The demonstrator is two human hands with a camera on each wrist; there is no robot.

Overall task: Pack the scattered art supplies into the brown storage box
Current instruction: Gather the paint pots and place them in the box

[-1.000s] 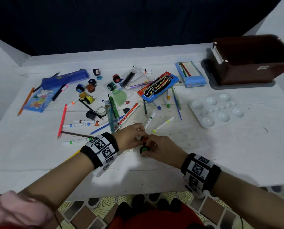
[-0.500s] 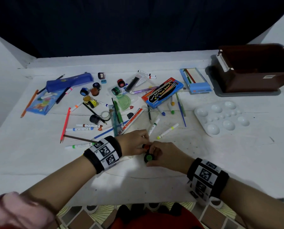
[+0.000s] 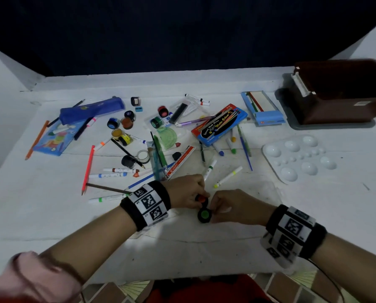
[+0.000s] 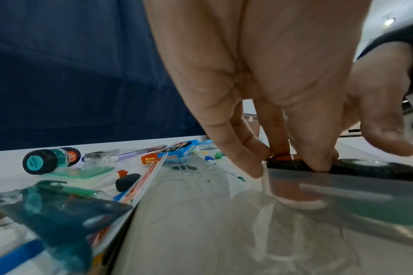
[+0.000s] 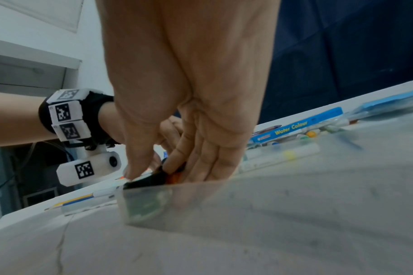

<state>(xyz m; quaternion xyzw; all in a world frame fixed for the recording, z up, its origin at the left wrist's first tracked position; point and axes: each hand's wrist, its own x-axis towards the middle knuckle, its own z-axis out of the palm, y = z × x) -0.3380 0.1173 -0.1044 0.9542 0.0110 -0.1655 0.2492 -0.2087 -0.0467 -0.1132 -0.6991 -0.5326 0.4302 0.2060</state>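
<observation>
Hands meet at the near middle of the white table (image 3: 313, 215), both working over two small paint pots that sit in the corner of a clear plastic tray (image 3: 259, 191). The left hand (image 3: 183, 190) curls its fingertips (image 4: 257, 167) onto the orange-lidded pot (image 3: 201, 198), pinching its black ribbed cap. The right hand (image 3: 235, 207) pinches the green-lidded pot (image 3: 204, 214) between thumb and fingers (image 5: 175, 161); the two pots touch, the orange one at 12 o'clock of the green one.

At 12 o'clock from the hands lie loose markers, among them a yellow-banded marker (image 3: 227, 177) and a green-banded marker (image 3: 209, 169), with a red-and-white ruler (image 3: 180, 162) just to 11 o'clock. Farther out at 12 o'clock sits a blue water colour box (image 3: 219, 124). At 10 o'clock are more paint pots (image 3: 127, 123), an orange pencil (image 3: 88, 169) and a blue pencil case (image 3: 92, 110). At 2 o'clock rests a white mixing palette (image 3: 298, 158). The brown storage box (image 3: 340, 90) stands on a grey lid at the far right corner, about 1 o'clock, well apart from both hands, with a light blue case (image 3: 263, 109) just beside it on its left.
</observation>
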